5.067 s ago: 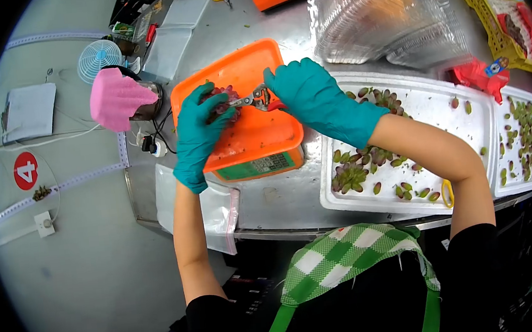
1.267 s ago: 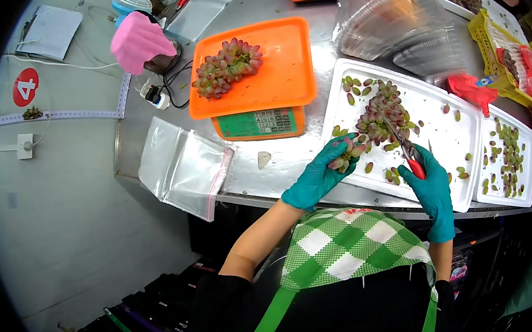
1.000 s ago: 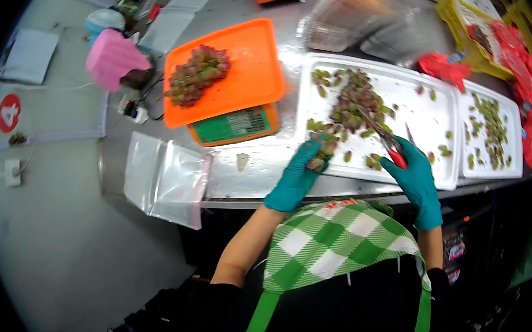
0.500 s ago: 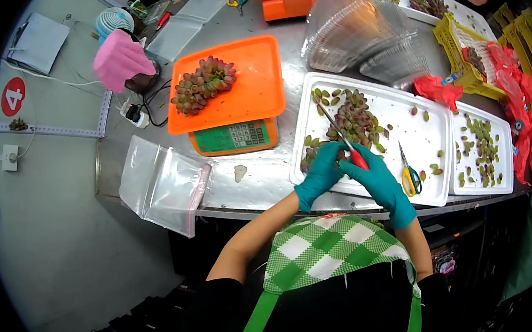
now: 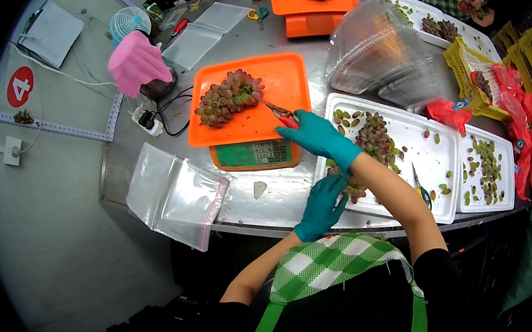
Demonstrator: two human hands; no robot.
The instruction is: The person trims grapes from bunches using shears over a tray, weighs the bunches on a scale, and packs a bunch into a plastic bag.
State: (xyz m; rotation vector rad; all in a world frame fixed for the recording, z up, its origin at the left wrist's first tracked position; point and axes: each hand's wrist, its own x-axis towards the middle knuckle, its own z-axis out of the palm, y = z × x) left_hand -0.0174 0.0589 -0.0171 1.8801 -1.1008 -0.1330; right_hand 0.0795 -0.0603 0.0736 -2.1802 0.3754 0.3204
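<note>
The fingers of the right hand, gloved in teal, are closing around the red handles of a pair of scissors, whose blades are pointing toward a grape bunch and nearly touching its right end. That bunch is lying on the orange tray of a scale, above the scale's green keypad, and the right forearm is crossing over the near corner of a white tray.

The fingers of the left hand, also gloved, are curling around a small cluster of grapes at the near left corner of that white tray, just under the right forearm. More grapes are lying loose and in a second bunch further in on the same tray, and another pair of scissors with a teal handle is resting near its front edge.

Left of the scale, clear zip bags are hanging over the edge of the steel table. Behind the white tray, a stack of clear plastic boxes is standing, and a second white tray with scattered grapes is sitting to the right.
</note>
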